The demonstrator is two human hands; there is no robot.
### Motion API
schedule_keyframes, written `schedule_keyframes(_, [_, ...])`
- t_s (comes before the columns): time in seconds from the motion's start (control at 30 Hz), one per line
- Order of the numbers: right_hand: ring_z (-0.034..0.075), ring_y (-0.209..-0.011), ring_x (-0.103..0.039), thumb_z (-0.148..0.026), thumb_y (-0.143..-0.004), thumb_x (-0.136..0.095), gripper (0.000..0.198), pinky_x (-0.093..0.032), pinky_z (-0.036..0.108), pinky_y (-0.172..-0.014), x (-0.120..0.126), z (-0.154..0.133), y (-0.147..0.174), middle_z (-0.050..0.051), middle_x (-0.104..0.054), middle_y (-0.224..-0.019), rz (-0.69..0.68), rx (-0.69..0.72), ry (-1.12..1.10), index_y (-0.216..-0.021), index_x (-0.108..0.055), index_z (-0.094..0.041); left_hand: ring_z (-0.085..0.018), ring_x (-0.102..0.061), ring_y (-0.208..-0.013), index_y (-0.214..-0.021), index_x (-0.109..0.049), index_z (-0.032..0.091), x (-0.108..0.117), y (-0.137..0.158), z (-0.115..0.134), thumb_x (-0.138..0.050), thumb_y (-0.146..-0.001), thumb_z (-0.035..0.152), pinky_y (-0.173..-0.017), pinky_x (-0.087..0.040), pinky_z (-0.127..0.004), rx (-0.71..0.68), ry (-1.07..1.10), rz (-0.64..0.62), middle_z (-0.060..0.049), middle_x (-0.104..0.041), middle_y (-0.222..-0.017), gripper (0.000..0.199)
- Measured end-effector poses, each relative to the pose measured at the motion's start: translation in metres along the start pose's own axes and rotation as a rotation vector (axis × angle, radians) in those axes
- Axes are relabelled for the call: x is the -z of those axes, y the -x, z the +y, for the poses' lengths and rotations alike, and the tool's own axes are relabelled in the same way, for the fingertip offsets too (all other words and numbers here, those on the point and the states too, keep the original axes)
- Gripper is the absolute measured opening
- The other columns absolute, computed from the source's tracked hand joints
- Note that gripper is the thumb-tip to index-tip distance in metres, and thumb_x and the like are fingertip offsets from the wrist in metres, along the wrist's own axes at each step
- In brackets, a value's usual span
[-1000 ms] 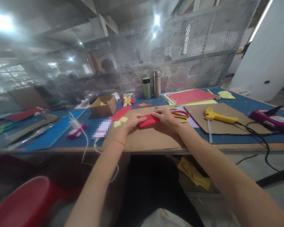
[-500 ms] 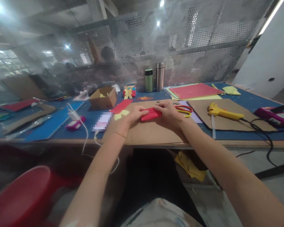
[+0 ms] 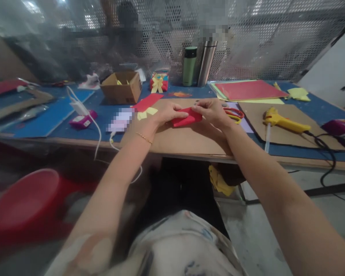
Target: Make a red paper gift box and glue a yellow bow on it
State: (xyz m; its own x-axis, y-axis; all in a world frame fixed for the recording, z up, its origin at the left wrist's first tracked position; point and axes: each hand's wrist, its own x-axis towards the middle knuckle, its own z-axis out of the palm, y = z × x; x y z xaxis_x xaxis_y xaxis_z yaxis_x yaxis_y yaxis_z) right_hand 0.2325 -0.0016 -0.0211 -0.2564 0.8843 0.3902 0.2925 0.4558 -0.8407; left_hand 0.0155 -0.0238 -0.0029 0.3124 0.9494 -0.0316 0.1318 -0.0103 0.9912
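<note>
Head view: desk (image 3: 104,110) bearing a cardboard sheet (image 3: 186,140); over it, left hand (image 3: 170,114) and right hand (image 3: 212,111), fingers of each pinched together on opposite ends of a red paper piece (image 3: 186,119); red-and-yellow scissors (image 3: 235,110), partly hidden behind the right hand; small yellow paper bow (image 3: 142,115), beside the left.

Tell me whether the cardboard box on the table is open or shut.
Open: the cardboard box is uncovered on top, with yellow pieces showing inside.
</note>
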Motion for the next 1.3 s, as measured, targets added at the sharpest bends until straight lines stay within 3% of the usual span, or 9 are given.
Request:
schedule_keyframes(0.1, [0.015,-0.069,-0.050,-0.041,-0.087,-0.078,0.028,-0.039,0.029,-0.058,-0.001,0.002,0.000,0.001,-0.058,-0.069,0.028,0.027,0.006,-0.071,-0.065,-0.022,-0.010,-0.057,-0.063,-0.073,-0.072,0.013,0.002,-0.002,0.000,-0.088,-0.081,0.023,-0.060,-0.037,-0.024,-0.082,-0.077,-0.069,-0.002,-0.061,-0.069,0.020])
schedule_keyframes(0.23, [0.015,-0.071,-0.054,-0.050,-0.086,-0.081,0.034,-0.042,0.029,-0.060,0.000,-0.001,0.003,0.001,-0.061,-0.071,0.021,0.022,-0.035,-0.075,-0.068,-0.021,-0.009,-0.054,-0.062,-0.066,-0.067,0.013,0.005,-0.005,0.001,-0.083,-0.084,0.022,-0.059,-0.032,-0.023,-0.166,-0.147,-0.042,0.001,-0.055,-0.065,0.026])
schedule_keyframes(0.53, [0.015,-0.061,-0.050,-0.061,-0.072,-0.083,0.043,-0.035,0.031,-0.056,-0.004,-0.004,0.001,0.002,-0.061,-0.066,-0.108,-0.061,-0.024,-0.069,-0.069,-0.020,-0.008,-0.048,-0.055,-0.068,-0.066,0.016,0.003,-0.001,-0.005,-0.082,-0.077,0.027,-0.054,-0.030,-0.024,-0.151,-0.052,-0.075,0.002,-0.054,-0.062,0.022])
schedule_keyframes(0.73, [0.018,-0.062,-0.054,-0.065,-0.071,-0.079,0.046,-0.037,0.032,-0.057,-0.010,0.001,-0.003,0.004,-0.065,-0.067,-0.097,-0.069,0.003,-0.071,-0.072,-0.020,-0.008,-0.042,-0.054,-0.065,-0.061,0.017,0.002,0.004,-0.004,-0.083,-0.072,0.035,-0.053,-0.028,-0.024,-0.135,-0.065,-0.058,0.004,-0.049,-0.059,0.029])
schedule_keyframes(0.97, [0.018,-0.059,-0.052,-0.066,-0.079,-0.076,0.046,-0.036,0.032,-0.055,-0.003,0.008,-0.003,0.004,-0.063,-0.063,-0.079,-0.010,0.065,-0.066,-0.068,-0.022,-0.009,-0.039,-0.057,-0.064,-0.057,0.018,0.004,0.004,0.004,-0.078,-0.081,0.039,-0.053,-0.024,-0.025,-0.149,-0.271,-0.011,0.004,-0.046,-0.063,0.033])
schedule_keyframes(1.1, [0.017,-0.057,-0.050,-0.069,-0.077,-0.078,0.048,-0.035,0.032,-0.052,-0.001,0.009,-0.001,0.004,-0.063,-0.062,-0.073,-0.030,0.055,-0.065,-0.068,-0.023,-0.008,-0.036,-0.057,-0.062,-0.048,0.020,0.003,0.006,0.004,-0.079,-0.081,0.035,-0.054,-0.024,-0.026,-0.168,-0.229,-0.046,0.005,-0.042,-0.063,0.040])
schedule_keyframes(1.3, [0.018,-0.059,-0.055,-0.068,-0.070,-0.083,0.046,-0.038,0.032,-0.053,0.000,0.007,0.000,0.005,-0.068,-0.066,-0.043,-0.048,0.034,-0.069,-0.075,-0.023,-0.009,-0.036,-0.058,-0.061,-0.050,0.019,0.003,0.004,-0.001,-0.081,-0.081,0.037,-0.056,-0.026,-0.026,-0.221,-0.207,-0.070,0.004,-0.043,-0.064,0.041])
